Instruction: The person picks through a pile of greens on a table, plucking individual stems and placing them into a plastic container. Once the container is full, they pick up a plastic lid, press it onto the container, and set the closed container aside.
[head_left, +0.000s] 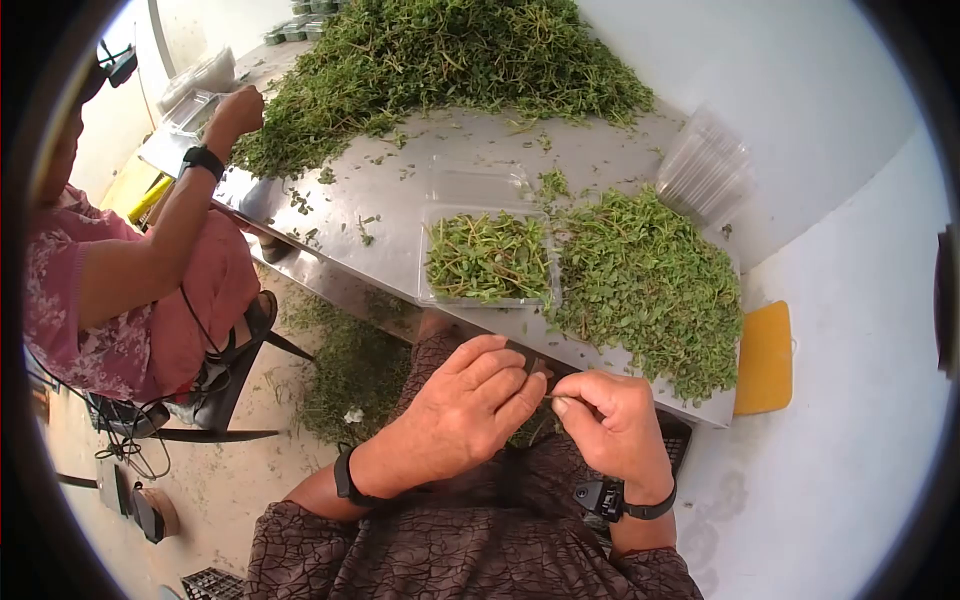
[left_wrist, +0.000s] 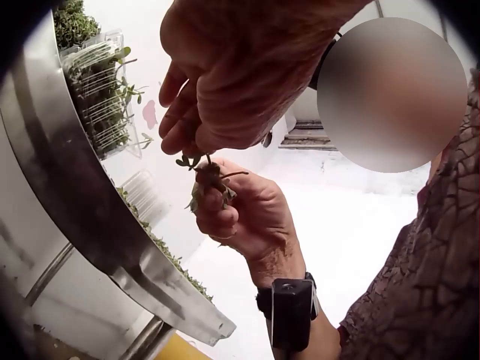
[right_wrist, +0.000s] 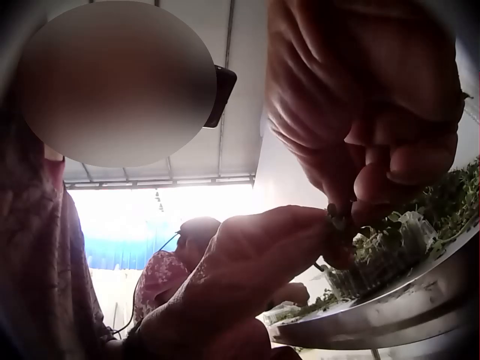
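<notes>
Both hands meet above the lap, just off the table's front edge. The left hand point(head_left: 455, 415) pinches small green sprigs point(left_wrist: 193, 161) between curled fingers. Opposite it, the right hand point(head_left: 615, 430) grips a small bunch of stems and leaves point(left_wrist: 210, 187), thumb and fingertips close to the left fingertips. On the table point(head_left: 390, 200), a clear plastic box point(head_left: 552, 298) with its lid raised holds cut greens point(head_left: 487, 255). A loose heap of leafy greens point(head_left: 650, 290) lies right beside it.
A large pile of greens point(head_left: 450, 60) covers the back of the table. Stacked clear containers point(head_left: 705, 170) lean at the right wall, near a yellow board point(head_left: 765, 360). Another person point(head_left: 150, 280) sits at the left, one hand at the pile. Greens point(head_left: 355, 380) lie on the floor.
</notes>
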